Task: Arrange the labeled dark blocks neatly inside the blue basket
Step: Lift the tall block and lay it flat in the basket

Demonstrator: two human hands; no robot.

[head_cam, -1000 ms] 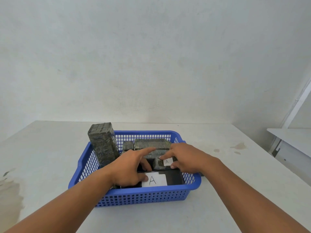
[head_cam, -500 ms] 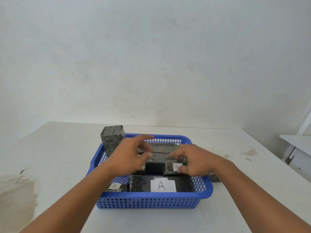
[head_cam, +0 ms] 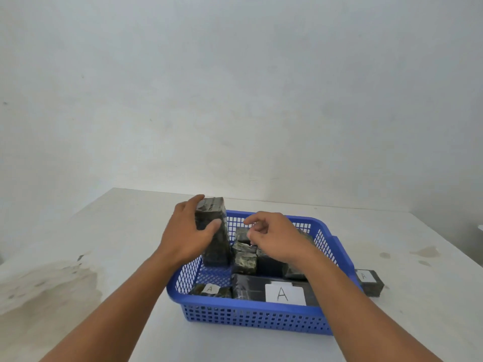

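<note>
Blocks (head_cam: 245, 261) at the basket's (head_cam: 258, 320) centre are half hidden under your right hand (head_cam: 279, 237) (fingers loosely curled, holding nothing). Your left hand (head_cam: 185, 236) grips the tall block (head_cam: 217, 244) standing at 10 o'clock; labelled ones lie along 6 o'clock. A stray block (head_cam: 369, 282) sits outside at 3 o'clock.

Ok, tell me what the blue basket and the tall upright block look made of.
Blue basket: looks like moulded plastic, uniform colour, gridded holes in its walls.
Tall upright block: dark, glossy, wrinkled surface, probably plastic film or tape wrapping; core hidden.
</note>
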